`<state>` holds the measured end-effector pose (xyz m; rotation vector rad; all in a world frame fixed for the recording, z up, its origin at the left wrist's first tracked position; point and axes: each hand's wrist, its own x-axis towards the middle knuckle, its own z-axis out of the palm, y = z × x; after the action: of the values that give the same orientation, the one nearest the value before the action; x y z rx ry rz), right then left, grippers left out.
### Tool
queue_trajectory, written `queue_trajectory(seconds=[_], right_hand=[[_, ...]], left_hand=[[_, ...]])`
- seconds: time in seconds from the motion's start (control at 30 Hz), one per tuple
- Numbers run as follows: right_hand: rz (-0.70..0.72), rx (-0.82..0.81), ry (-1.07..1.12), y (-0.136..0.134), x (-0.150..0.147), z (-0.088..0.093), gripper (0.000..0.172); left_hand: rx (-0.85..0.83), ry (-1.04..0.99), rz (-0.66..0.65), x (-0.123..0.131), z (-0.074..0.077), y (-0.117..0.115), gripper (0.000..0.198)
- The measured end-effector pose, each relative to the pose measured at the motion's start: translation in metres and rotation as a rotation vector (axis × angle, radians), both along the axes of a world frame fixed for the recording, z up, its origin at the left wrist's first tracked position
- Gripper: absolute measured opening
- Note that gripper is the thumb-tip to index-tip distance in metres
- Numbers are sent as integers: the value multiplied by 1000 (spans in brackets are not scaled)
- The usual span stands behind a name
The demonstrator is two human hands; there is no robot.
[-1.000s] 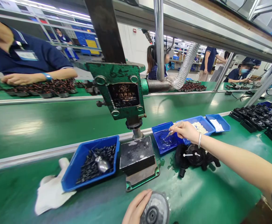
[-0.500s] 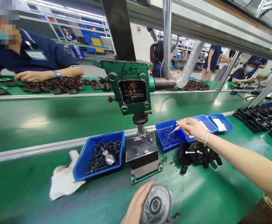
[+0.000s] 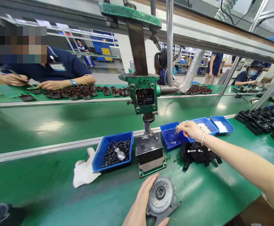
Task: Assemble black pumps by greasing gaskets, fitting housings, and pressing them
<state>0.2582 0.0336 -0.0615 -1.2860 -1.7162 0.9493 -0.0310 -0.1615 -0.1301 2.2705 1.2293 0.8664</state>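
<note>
Your right hand (image 3: 190,131) closes in a narrow grip on a thin applicator stick (image 3: 181,126), its tip over a blue tray (image 3: 167,125) with a wet-looking coating inside. Your left hand (image 3: 138,202) has a wide grip around a round dark housing (image 3: 160,196) with a central hub, at the near edge of the green tabletop (image 3: 45,179). Below your right wrist sits a cluster of black parts (image 3: 195,153) with white pins. Just past the coated tray are a blue tray of white pellets (image 3: 204,128) and a blue tray with white paper (image 3: 221,125). To your left stand a metal press block (image 3: 149,147) and a blue bin (image 3: 101,150) of small black pieces with a metal scoop (image 3: 119,153), a white cloth glove (image 3: 85,172) against it.
</note>
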Motion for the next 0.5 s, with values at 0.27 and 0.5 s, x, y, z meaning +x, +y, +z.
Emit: queue_trajectory(seconds=[0.27, 0.5], right_hand=[[-29, -204, 554, -32, 14, 13, 46], [27, -103, 425, -101, 6, 43, 36]], left_hand=[[11, 21, 8, -1, -2, -2, 86], [29, 64, 92, -12, 18, -14, 97]])
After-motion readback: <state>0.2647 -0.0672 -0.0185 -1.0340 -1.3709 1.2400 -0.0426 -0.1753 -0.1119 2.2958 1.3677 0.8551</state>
